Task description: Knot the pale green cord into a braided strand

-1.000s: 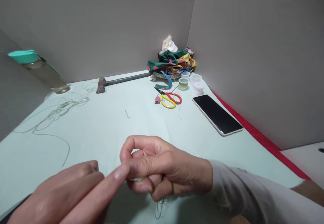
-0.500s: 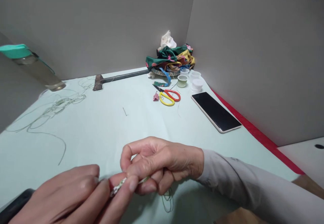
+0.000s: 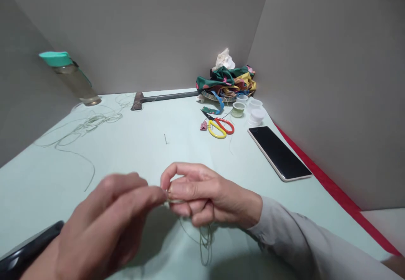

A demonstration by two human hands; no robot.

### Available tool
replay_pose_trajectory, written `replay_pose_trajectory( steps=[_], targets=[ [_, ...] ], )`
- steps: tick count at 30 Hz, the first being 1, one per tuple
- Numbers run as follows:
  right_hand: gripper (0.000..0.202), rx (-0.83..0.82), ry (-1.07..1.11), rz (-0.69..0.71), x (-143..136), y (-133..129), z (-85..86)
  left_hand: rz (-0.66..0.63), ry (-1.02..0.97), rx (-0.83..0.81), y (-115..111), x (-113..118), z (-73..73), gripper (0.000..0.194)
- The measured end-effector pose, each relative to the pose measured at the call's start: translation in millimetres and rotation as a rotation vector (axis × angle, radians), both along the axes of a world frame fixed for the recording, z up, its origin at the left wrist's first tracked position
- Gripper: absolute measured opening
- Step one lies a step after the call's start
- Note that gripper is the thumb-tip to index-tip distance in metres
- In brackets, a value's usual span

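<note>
Low in the head view, my right hand [image 3: 209,193] pinches a small pale green cord piece [image 3: 174,202] between thumb and fingers, and loops of thin green thread [image 3: 204,240] hang below it onto the pale green table [image 3: 133,153]. My left hand [image 3: 107,225] meets it from the left, fingertips closed on the same cord piece. A black band sits on my left wrist [image 3: 28,250]. What exactly lies between the fingertips is mostly hidden.
Loose green thread [image 3: 79,128] sprawls at the left. A bottle with a teal cap [image 3: 71,77] and a dark hammer-like tool [image 3: 158,99] stand at the back. Scissors [image 3: 218,126], a pink clip [image 3: 204,125], small cups [image 3: 249,109], a fabric pile [image 3: 226,81] and a phone [image 3: 280,153] lie to the right.
My left hand has lifted and turned, its fingertips now meeting the right hand's higher up. The view shifted, so table objects sit further right. More thread hangs below the right hand.
</note>
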State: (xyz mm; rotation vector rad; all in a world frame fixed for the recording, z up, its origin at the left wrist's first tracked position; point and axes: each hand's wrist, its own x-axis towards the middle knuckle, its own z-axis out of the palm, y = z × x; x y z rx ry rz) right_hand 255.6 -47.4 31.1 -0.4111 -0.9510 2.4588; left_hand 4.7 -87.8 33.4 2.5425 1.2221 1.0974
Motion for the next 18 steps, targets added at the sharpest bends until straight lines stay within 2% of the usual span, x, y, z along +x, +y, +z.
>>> replay_pose_trajectory(
  steps=[2, 3, 4, 5, 8, 11, 15, 18],
  targets=[
    [0.030, 0.051, -0.043, -0.062, 2, 3, 0.8, 0.020, 0.018, -0.005, 11, 9, 9.9, 0.035],
    [0.029, 0.082, -0.061, -0.078, 3, 4, 1.9, -0.006, 0.018, -0.052, 15, 13, 14.6, 0.024],
    [0.028, 0.118, -0.079, -0.087, 4, 5, 3.8, 0.028, -0.049, -0.126, 18, 16, 18.4, 0.016],
    [0.027, 0.158, -0.105, -0.092, 6, 5, 6.4, 0.027, -0.115, -0.206, 20, 18, 21.2, 0.014],
    [0.021, 0.327, -0.272, -0.109, 13, 8, 18.7, 0.011, -0.294, -0.510, 22, 19, 23.8, 0.016],
    [0.015, 0.572, -0.460, -0.158, 21, 13, 33.2, 0.031, -0.401, -0.784, 22, 16, 22.3, 0.022],
    [0.010, 0.826, -0.585, -0.292, 31, 20, 43.0, 0.032, -0.563, -0.969, 20, 15, 19.7, 0.023],
    [0.016, 1.078, -0.728, -0.320, 40, 25, 38.1, 0.027, -0.649, -1.081, 19, 16, 16.4, 0.024]
  ],
)
